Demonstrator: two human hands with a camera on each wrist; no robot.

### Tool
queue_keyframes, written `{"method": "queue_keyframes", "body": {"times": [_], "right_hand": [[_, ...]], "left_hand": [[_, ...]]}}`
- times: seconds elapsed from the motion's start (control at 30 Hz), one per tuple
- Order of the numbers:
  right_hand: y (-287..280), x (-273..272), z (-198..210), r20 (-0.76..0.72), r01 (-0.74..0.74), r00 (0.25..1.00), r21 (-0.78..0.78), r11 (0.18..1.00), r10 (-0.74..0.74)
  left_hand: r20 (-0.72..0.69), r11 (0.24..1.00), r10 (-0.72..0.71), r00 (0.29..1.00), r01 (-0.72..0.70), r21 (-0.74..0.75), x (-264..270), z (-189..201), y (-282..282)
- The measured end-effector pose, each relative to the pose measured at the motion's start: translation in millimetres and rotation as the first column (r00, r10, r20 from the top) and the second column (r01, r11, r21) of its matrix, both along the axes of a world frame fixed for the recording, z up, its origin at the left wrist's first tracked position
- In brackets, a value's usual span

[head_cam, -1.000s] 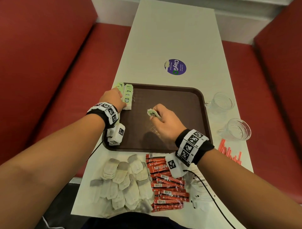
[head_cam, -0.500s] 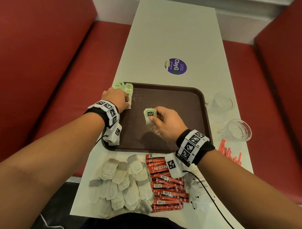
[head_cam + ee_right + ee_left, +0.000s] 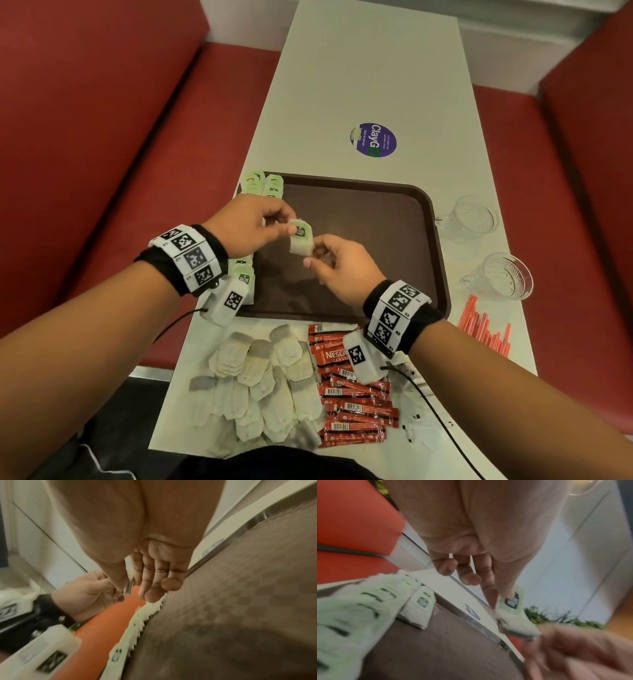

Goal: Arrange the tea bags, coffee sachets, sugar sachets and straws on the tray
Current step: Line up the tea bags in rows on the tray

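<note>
Flanking white table [image 3: 359, 68], red benches [image 3: 102, 120]

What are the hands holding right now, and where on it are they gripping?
A small stack of green-labelled tea bags above the tray: the left hand pinches its top, labelled end, the right hand its bottom edge.

Green-labelled tea bag [image 3: 301, 241] held upright above brown tray [image 3: 387, 219].

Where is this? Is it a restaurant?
Probably yes, a cafe or canteen booth. A long white table stands between red padded bench seats, a brown serving tray lies on it, and a round "ClayGo" sticker, apparently a clean-up reminder, is stuck to the tabletop.
</note>
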State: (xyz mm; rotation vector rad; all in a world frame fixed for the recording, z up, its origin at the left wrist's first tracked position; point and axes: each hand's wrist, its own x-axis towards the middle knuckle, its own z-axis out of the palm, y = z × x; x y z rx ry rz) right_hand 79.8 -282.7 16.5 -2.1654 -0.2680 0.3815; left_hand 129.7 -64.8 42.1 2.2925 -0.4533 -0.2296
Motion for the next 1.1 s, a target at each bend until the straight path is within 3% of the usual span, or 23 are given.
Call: {"method": "queue_keyframes", "body": {"times": [0.1, 0.23, 0.47, 0.53, 0.63, 0.73, 0.8, 0.9, 1.0, 1.1], "right_hand": [[-0.6, -11.6, -4.4, -0.062, -0.206, 0.978, -0.127, 0.970, 0.200], [7.2, -28.5, -6.1, -0.102, -0.523, 0.848, -0.314, 0.792, 0.519], [21.0, -45.0, -12.0, -0.204, -0.686, 0.689, -0.492, 0.536, 0.695], [21.2, -46.3, -11.3, -0.218, -0.702, 0.664, -0.510, 0.497, 0.715], [21.1, -45.7, -11.9, -0.160, -0.692, 0.648, -0.533, 0.487, 0.745], [23.5, -47.2, -18.8, -0.133, -0.685, 0.648, -0.533, 0.497, 0.750], [23.9, -48.3, -24.1, -0.130, -0.679, 0.648, -0.544, 0.493, 0.750], [24.1, -50.0, -28.6, -0.112, -0.662, 0.659, -0.555, 0.503, 0.744], [23.8, -53.9, -27.6, -0.058, -0.632, 0.679, -0.553, 0.542, 0.732], [20.5, -56.7, -21.8, 0.039, -0.548, 0.764, -0.487, 0.680, 0.644]], "left_hand": [[-0.063, 0.984, 0.157, 0.986, -0.151, 0.096, 17.9, -15.7, 17.8], [-0.107, 0.921, 0.204, 0.973, -0.154, 0.358, 42.6, -31.3, 28.4], [-0.040, 0.833, 0.275, 0.961, -0.217, 0.508, 71.3, -43.7, 25.8], [-0.039, 0.811, 0.291, 0.956, -0.225, 0.540, 73.8, -45.4, 25.0], [0.023, 0.805, 0.278, 0.960, -0.246, 0.540, 72.7, -44.7, 20.0], [-0.005, 0.814, 0.144, 0.990, -0.115, 0.570, 65.7, -43.4, 12.0], [-0.017, 0.748, 0.030, 0.999, -0.011, 0.663, 61.7, -42.9, 7.5], [-0.007, 0.688, -0.026, 1.000, 0.023, 0.725, 56.5, -36.1, 4.5], [0.019, 0.744, -0.015, 1.000, -0.001, 0.668, 44.0, -21.7, 1.5], [0.060, 0.851, 0.028, 0.998, -0.056, 0.523, 17.3, -4.3, 1.6]]}}
